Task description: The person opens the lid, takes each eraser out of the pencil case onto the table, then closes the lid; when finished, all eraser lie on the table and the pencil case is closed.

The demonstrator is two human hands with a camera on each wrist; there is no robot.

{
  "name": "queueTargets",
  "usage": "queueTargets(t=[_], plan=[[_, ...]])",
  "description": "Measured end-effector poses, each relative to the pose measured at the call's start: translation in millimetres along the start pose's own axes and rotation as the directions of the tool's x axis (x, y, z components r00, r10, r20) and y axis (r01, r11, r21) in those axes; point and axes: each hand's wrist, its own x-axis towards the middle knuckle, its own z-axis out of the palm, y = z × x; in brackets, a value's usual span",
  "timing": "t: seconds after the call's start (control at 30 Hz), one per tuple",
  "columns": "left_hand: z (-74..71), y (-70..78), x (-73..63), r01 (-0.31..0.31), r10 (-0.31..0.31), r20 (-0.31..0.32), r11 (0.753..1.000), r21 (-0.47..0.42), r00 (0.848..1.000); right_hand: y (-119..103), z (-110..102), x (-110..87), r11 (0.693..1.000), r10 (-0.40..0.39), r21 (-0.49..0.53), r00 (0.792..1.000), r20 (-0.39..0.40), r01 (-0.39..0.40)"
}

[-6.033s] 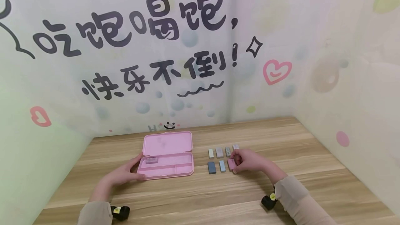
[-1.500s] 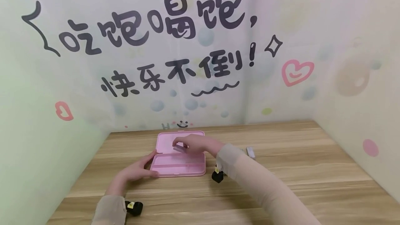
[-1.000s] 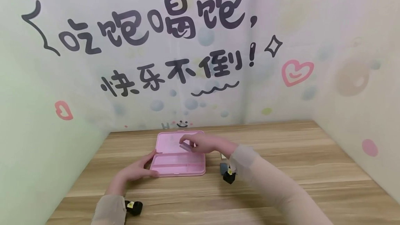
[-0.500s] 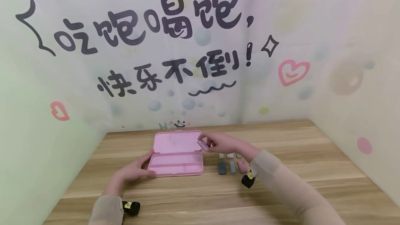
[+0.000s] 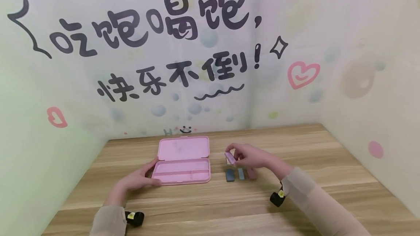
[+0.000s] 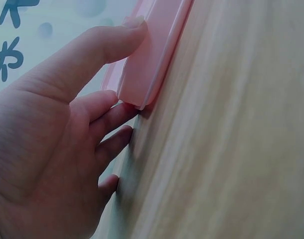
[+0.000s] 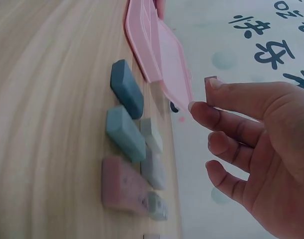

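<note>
A pink pencil case (image 5: 183, 148) lies open on the table, its lid flat behind a divided tray holding nothing visible. My left hand (image 5: 136, 179) grips its left end, thumb at the front corner, fingers at the back. To the right, my right hand (image 5: 252, 156) pinches a small lilac eraser (image 5: 230, 158) above a group of erasers. Below it are a dark blue eraser (image 5: 230, 175), a light blue eraser (image 5: 241, 173) and a pink eraser (image 5: 251, 173). In the right wrist view, a white eraser (image 7: 151, 134), a pale lilac eraser (image 7: 152, 169) and a grey-green eraser (image 7: 157, 205) form the back row.
The wooden table (image 5: 203, 210) meets a printed cloth wall (image 5: 147, 119) close behind the case. Another side wall stands at each end. A further block (image 7: 151, 236) just enters the right wrist view at its lower edge.
The lilac eraser, in the case's tray six seconds ago, is now in my right hand. That hand has moved right, from over the case to above the other erasers. My left hand stays put.
</note>
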Motion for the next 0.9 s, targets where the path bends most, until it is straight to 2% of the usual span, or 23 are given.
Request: queueTargets(t=[0.17,0.5,0.73,0.9], plan=[[-0.5,1.4,0.6,0.006,-0.006,0.009,1.000,0.002,1.000,8,-4,-15.8,0.999,0.004,0.042,1.000,-0.011,-0.004],[-2.1,-0.9,0.1,-0.045,0.045,0.015,0.999,0.024,0.999,24,-5,-48.6,0.998,0.058,0.019,0.997,-0.057,-0.057],[-1.9,-3.9,1.0,-0.028,0.028,0.007,0.999,0.031,1.000,39,-5,-68.0,0.998,0.062,-0.004,0.996,-0.066,-0.062],[-1.8,-3.0,1.5,-0.041,0.040,0.013,0.999,0.034,0.999,48,-5,-79.6,0.996,0.088,-0.013,0.994,-0.069,-0.089]])
